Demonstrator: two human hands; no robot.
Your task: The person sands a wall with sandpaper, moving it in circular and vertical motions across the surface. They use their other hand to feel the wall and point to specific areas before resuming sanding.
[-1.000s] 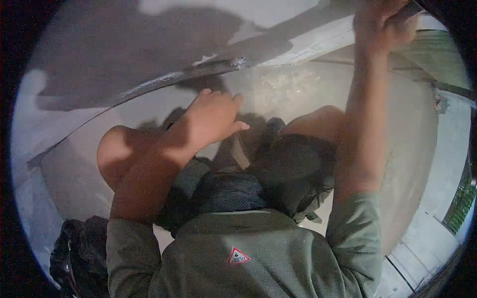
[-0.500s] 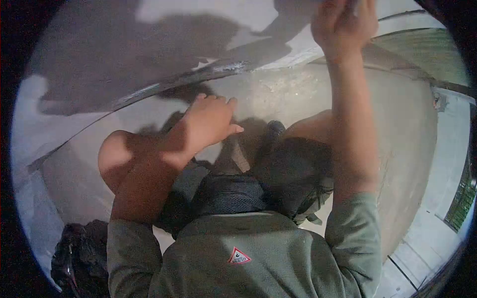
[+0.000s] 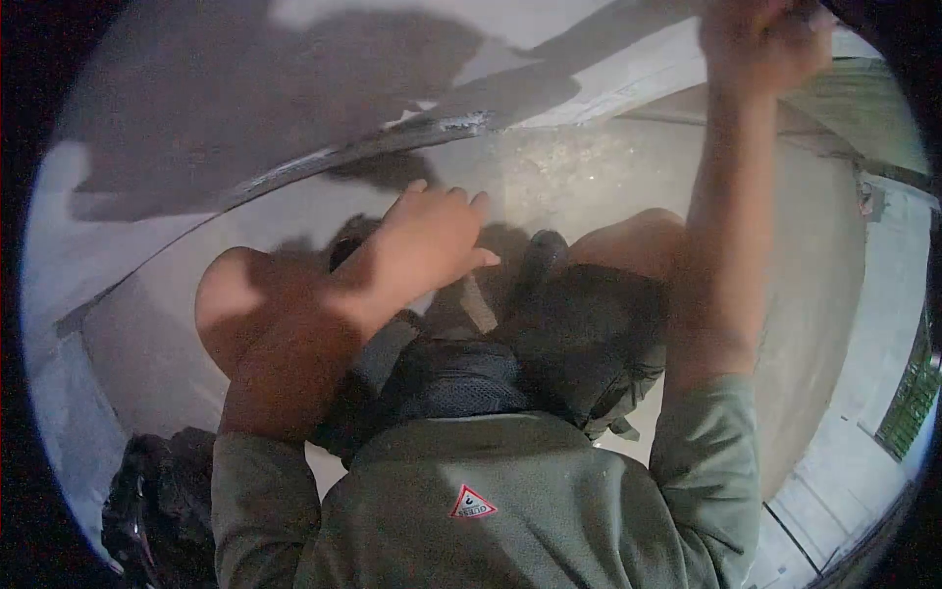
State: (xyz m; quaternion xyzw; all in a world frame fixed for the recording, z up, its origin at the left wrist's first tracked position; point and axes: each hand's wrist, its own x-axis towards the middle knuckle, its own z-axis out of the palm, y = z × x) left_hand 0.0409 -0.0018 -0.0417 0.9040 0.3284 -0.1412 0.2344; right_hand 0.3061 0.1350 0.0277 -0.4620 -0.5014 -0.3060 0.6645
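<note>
My left hand (image 3: 437,231) hangs over the gap between my bent knees, its thumb apart from the loosely bent fingers and nothing seen in it. At the upper right, my right hand (image 3: 765,44) is raised close to the pale wall (image 3: 628,69). Its fingers are curled, and a small dark bit shows at the top of them. What it grips is cut off and blurred at the view's edge. Shadows of my head and arm fall across the wall.
A rough ledge (image 3: 363,157) runs along the wall's foot. White specks (image 3: 579,167) lie on the grey floor (image 3: 805,324) ahead of my feet. A black plastic bag (image 3: 157,510) sits at the lower left. Pale boards or panels (image 3: 883,304) stand at the right.
My right hand has moved to the right along the wall, its shadow shifting with it. My left hand has drifted slightly right, with its fingers much the same.
</note>
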